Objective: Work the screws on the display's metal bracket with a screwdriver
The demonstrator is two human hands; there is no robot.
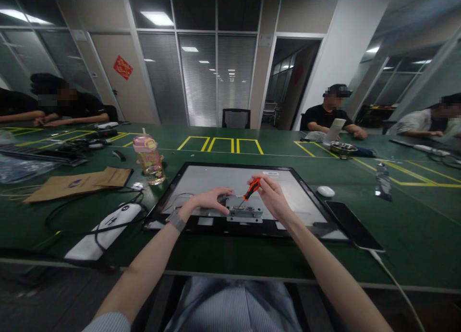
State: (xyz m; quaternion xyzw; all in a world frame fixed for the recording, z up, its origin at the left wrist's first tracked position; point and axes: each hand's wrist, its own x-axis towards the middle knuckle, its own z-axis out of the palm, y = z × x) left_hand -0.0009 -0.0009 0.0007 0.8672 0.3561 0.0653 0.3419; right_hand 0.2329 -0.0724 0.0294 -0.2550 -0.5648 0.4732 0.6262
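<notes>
An orange-and-black screwdriver [252, 189] is held in my right hand [272, 195], fingers closed round its handle. Its thin shaft slants down and left to a silver metal bracket [245, 216] with small parts along its top. My left hand [213, 199] curves round the left end of this bracket, thumb in front and fingers behind, steadying a dark part there. Just what lies inside that grip is partly hidden. Under both hands lies a flat display panel [201, 176] with a black frame and a pale surface. Thin wires run over its left side.
Left of the panel are a pink-lidded bottle [149, 160], a brown paper bag [81, 183] and a white power strip [104, 231] with black cables. To the right lie a phone [355, 225] on a cable and a white earbud case [325, 191]. Several people sit across the green table [223, 255].
</notes>
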